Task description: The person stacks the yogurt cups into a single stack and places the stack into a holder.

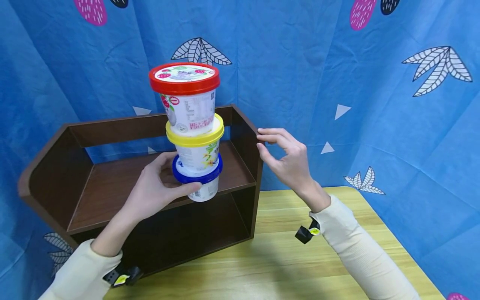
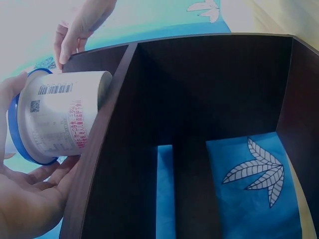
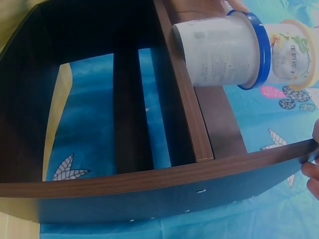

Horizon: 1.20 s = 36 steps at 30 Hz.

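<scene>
My left hand (image 1: 157,187) grips the lowest of three stacked paper ice cream tubs, its thumb across the front and its fingers behind. That tub (image 1: 205,192) is white with a blue lid. On it stands a yellow-lidded tub (image 1: 198,158), and on top a larger tub (image 1: 189,110) with a red lid. The stack leans slightly and is held at the front edge of the upper board of a dark brown two-tier shelf (image 1: 112,175). My right hand (image 1: 286,154) holds the front edge of the shelf's right side panel between thumb and fingers.
The shelf stands on a light wood-grain table (image 1: 300,258), whose surface extends to the right. Behind hangs a blue patterned curtain (image 1: 285,62). A raised back rail (image 1: 120,130) and side panels bound the upper board.
</scene>
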Each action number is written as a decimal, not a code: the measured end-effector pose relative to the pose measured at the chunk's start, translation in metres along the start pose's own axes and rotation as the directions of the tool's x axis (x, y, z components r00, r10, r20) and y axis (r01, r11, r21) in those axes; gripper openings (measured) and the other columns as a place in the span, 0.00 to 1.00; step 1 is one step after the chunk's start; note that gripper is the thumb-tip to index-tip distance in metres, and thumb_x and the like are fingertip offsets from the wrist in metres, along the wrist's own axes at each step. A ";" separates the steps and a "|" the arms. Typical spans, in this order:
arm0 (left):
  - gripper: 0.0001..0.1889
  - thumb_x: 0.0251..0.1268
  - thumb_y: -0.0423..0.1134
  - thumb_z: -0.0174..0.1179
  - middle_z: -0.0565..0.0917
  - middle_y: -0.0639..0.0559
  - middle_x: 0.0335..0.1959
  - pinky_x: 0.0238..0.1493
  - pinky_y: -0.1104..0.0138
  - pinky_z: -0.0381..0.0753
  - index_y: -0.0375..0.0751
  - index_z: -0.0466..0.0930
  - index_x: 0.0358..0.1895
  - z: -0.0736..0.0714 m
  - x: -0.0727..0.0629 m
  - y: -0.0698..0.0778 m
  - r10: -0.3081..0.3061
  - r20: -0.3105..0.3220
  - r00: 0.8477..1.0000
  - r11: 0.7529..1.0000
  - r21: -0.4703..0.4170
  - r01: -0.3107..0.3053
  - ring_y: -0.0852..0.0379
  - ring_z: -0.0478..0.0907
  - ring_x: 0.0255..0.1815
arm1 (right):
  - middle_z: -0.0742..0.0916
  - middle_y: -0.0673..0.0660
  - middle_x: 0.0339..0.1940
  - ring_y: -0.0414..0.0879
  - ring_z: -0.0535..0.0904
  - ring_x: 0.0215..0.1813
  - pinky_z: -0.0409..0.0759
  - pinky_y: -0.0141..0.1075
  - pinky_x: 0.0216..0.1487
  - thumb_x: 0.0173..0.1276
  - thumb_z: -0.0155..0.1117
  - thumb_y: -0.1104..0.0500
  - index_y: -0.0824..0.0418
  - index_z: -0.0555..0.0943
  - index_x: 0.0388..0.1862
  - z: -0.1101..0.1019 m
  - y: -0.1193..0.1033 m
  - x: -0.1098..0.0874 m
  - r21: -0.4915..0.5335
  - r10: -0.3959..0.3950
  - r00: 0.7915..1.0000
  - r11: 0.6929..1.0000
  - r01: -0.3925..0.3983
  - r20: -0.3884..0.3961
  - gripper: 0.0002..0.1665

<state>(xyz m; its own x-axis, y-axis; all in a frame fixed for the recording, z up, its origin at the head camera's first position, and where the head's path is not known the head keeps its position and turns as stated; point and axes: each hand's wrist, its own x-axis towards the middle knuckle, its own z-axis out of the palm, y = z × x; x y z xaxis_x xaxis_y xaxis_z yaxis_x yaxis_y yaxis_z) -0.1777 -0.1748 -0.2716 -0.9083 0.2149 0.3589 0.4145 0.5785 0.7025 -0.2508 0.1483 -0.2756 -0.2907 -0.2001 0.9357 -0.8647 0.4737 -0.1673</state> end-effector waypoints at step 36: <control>0.49 0.65 0.63 0.70 0.73 0.36 0.73 0.65 0.40 0.83 0.40 0.58 0.79 -0.003 0.039 -0.016 -0.163 -0.001 0.987 0.985 0.062 0.163 0.37 0.71 0.72 | 0.92 0.64 0.52 0.55 0.91 0.54 0.80 0.18 0.58 0.68 0.74 0.66 0.69 0.90 0.46 0.000 0.003 -0.001 0.011 -0.006 1.000 1.000 0.006 -0.005 0.10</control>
<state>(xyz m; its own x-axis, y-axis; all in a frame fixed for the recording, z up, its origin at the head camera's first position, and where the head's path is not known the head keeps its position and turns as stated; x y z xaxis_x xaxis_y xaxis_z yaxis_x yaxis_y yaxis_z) -0.2191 -0.1781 -0.2666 -0.9636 0.1169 0.2403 0.2569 0.6532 0.7123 -0.2529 0.1498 -0.2768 -0.2835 -0.1982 0.9383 -0.8707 0.4632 -0.1652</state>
